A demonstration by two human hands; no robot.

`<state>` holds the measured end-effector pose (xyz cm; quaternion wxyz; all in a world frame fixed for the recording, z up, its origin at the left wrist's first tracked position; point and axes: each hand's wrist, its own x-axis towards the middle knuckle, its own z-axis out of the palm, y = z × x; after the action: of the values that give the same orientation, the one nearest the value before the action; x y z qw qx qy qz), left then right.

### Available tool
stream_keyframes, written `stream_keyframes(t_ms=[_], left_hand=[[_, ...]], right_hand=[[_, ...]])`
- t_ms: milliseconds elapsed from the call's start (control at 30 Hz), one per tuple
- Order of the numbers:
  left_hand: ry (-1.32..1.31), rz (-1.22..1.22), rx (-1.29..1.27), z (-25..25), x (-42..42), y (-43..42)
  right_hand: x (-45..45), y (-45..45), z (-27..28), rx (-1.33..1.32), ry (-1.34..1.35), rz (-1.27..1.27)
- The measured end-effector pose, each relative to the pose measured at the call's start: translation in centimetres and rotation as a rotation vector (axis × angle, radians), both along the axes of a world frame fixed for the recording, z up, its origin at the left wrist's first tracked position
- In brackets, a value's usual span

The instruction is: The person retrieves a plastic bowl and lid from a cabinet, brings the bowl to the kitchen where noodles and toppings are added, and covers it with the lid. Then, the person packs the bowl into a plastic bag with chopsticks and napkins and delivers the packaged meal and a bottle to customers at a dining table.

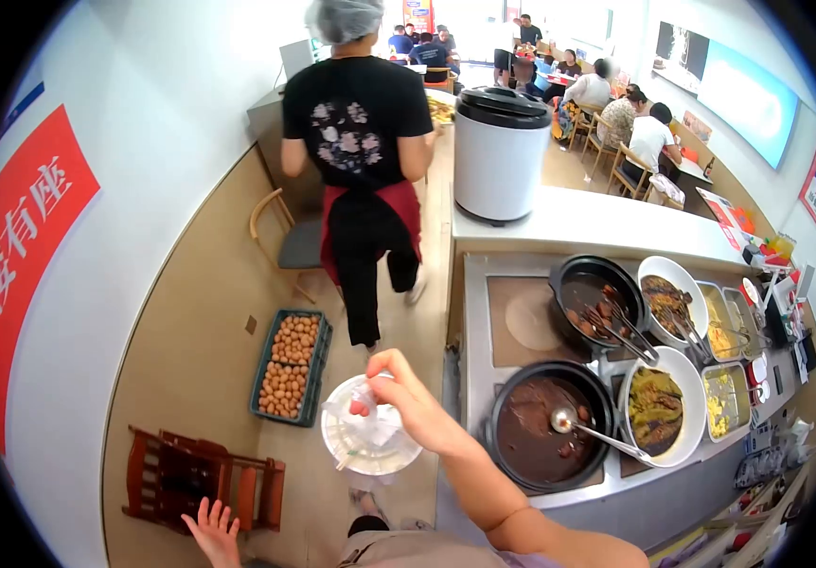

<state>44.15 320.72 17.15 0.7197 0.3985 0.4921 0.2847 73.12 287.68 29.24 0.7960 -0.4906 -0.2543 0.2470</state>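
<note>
My right hand (pixel 410 405) reaches forward above a round white bin (pixel 397 460), its fingers curled and pinched together. A thin, crumpled piece of clear plastic (pixel 340 409) shows at the fingertips, with a small pinkish-red patch whose nature I cannot make out. Inside the bin lie pale, crumpled scraps and a thin stick. Low on the left, my left hand (pixel 213 532) is open with fingers spread, holding nothing, near a dark red wooden chair (pixel 176 473).
A counter on the right bears a black pot of dark sauce with a ladle (pixel 564 419), another black pot (pixel 571 284) with tongs, and white bowls of food (pixel 692 431). A green crate (pixel 310 402) of eggs stands by the wall. Ahead, a person in black (pixel 356 123) faces away.
</note>
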Motion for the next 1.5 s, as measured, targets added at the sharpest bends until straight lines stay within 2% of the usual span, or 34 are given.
stream_keyframes(t_ms=[133, 267, 333, 400, 500, 567, 733, 1000, 1133, 1200, 1400, 1500], left_hand=[[0.015, -0.115, 0.060, -1.8, 7.5, 9.5], [-0.160, -0.398, 0.080, -1.2, 22.4, 14.7], [-0.265, -0.601, 0.059, -1.3, 31.6, 15.7], [-0.300, -0.740, 0.084, 0.8, 41.3, 14.2], [-0.337, -0.868, 0.077, 2.2, 53.7, 13.1], [-0.479, -0.972, 0.080, 2.9, 60.8, 12.8], [-0.418, -0.918, 0.100, 3.0, 74.2, 14.7], [-0.293, -0.799, 0.017, -2.3, 90.9, 18.6], [-0.280, -0.745, -0.033, -2.1, 103.7, 16.9], [-0.288, -0.752, -0.039, -2.1, 112.9, 14.8], [-0.531, -1.050, -0.102, 3.2, 140.4, 3.6], [-0.611, -1.120, -0.074, 4.8, 153.4, -1.9]], right_hand=[[6.2, 4.2, -1.0, -0.091, 0.016, -0.217], [13.4, 8.0, -2.4, -0.046, 0.120, -0.429], [18.0, 8.8, -3.5, -0.083, 0.094, -0.510], [22.4, 9.6, -3.6, -0.057, 0.115, -0.569], [29.1, 11.0, -4.7, -0.057, 0.126, -0.630], [34.1, 11.4, -4.3, -0.105, 0.077, -0.669], [47.1, 11.3, -3.6, -0.139, 0.118, -0.736], [69.5, 9.1, -2.5, -0.145, 0.092, -0.934], [80.8, 6.8, -1.6, -0.132, 0.109, -1.012], [87.5, 4.7, -1.1, -0.165, 0.086, -1.049], [104.4, -2.4, -0.2, -0.170, 0.122, -1.141], [113.7, -6.8, 0.0, -0.196, 0.118, -1.193]])
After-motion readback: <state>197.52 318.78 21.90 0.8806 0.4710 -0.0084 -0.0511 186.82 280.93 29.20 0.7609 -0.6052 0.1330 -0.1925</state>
